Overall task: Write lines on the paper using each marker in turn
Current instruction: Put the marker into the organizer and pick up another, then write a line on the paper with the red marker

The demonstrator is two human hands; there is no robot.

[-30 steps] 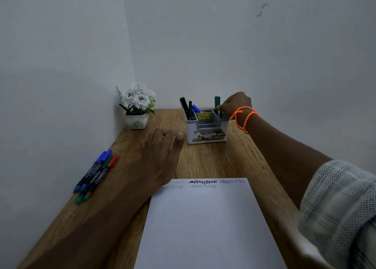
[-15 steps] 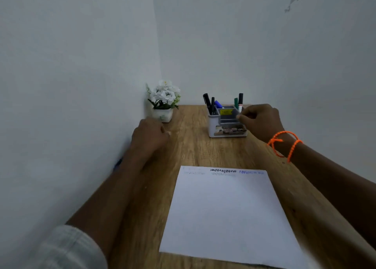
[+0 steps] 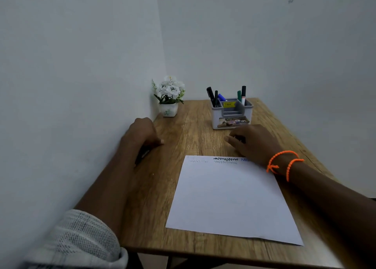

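A white sheet of paper (image 3: 230, 197) lies on the wooden table (image 3: 195, 130), with short zigzag lines in grey, black and blue along its top edge. My left hand (image 3: 142, 134) sits by the left wall, fingers curled down around a dark marker (image 3: 143, 154) that sticks out under the palm. My right hand (image 3: 253, 142), with orange bands on the wrist, hovers over the paper's top right corner with loosely curled fingers and nothing seen in it. A grey and white holder (image 3: 232, 118) behind it has black, blue and green markers standing in it.
A small white pot of white flowers (image 3: 168, 97) stands in the back left corner. Walls close the table on the left and at the back. The table's front edge runs just below the paper.
My right hand left the holder and drew back toward the paper's top right corner. My left hand moved left to the wall and curled over a marker. The view shifted left.
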